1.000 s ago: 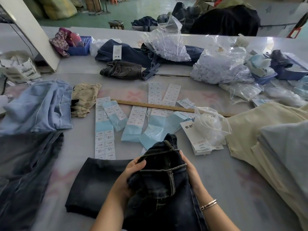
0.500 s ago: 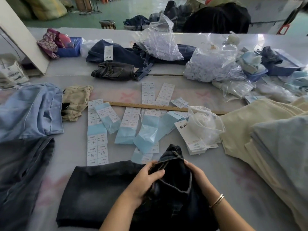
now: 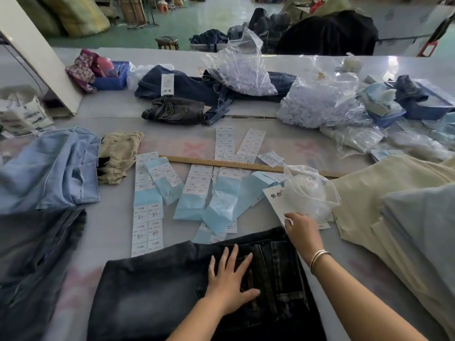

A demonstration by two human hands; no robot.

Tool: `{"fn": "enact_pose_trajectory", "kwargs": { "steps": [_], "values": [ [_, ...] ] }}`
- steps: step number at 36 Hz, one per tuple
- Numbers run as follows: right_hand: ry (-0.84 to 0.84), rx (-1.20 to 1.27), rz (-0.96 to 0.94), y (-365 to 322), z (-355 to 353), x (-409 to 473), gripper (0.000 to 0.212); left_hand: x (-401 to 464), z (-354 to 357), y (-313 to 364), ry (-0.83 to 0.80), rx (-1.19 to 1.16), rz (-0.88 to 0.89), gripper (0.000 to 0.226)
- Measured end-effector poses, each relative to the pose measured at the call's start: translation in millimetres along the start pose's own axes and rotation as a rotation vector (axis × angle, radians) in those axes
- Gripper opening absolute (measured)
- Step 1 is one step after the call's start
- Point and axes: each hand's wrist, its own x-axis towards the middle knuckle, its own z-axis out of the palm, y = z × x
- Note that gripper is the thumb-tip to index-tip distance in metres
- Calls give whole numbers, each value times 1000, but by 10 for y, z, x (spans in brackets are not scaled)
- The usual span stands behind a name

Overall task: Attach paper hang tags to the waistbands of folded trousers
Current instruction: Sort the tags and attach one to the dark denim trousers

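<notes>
Dark washed jeans (image 3: pixel 152 289) lie folded flat on the table right in front of me, waistband toward the far side. My left hand (image 3: pixel 230 279) presses flat on them with fingers spread, near the waistband and belt loops. My right hand (image 3: pixel 301 228) reaches past the jeans' far right corner and its fingers touch a stack of white paper hang tags (image 3: pixel 277 200) with printed characters. Whether the fingers pinch a tag I cannot tell; the palm hides the stack's near end.
Strips of white size stickers on blue backing (image 3: pixel 197 188) and a wooden ruler (image 3: pixel 236 164) lie beyond the jeans. A clear bag (image 3: pixel 310 190) sits by the tags. Cream and grey folded trousers (image 3: pixel 394 205) stack at right, blue and dark ones (image 3: pixel 46 168) at left.
The jeans went from bunched up in both hands to laid flat. My left hand now presses them open-palmed, and my right hand has let go and moved right to the hang tags.
</notes>
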Motion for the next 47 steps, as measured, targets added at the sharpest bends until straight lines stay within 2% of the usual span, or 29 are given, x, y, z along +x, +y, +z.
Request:
{"fn": "enact_pose_trajectory", "kwargs": {
  "steps": [3, 5, 18, 24, 31, 33, 37, 40, 42, 43, 45, 47],
  "values": [
    [-122, -324, 12, -24, 72, 92, 29, -1, 47, 4, -3, 27, 0, 83],
    [-145, -419, 17, -17, 86, 130, 32, 4, 53, -10, -3, 27, 8, 83],
    [-184, -541, -56, 70, 44, 175, 22, 44, 103, -41, 11, 8, 13, 84],
    [-210, -649, -105, 6, 76, 131, 27, 49, 115, -51, 15, -8, 9, 85],
    [-201, -590, -24, -44, 7, 162, 19, 44, 129, -52, 6, -20, 15, 84],
    [-202, -506, 1, -33, -3, 166, 17, 44, 129, -46, 5, -39, 10, 84],
    [-201, -266, 93, 22, -94, 199, 29, 25, 86, -31, -17, -95, -4, 83],
    [-73, -131, 97, -23, -195, 181, 33, 43, -141, -3, 19, -338, -47, 64],
    [57, -61, 36, -196, -245, 115, 36, 56, -415, 5, 115, -762, -129, 46],
    [79, -30, -21, -334, -259, 62, 35, 53, -573, 21, 136, -1012, -146, 48],
    [13, -11, -172, -652, -240, -67, 27, 71, -845, 23, 127, -1356, -172, 52],
    [-86, -85, -345, -957, -152, -207, 24, 136, -1024, -34, 90, -1592, -206, 49]
  ]
}}
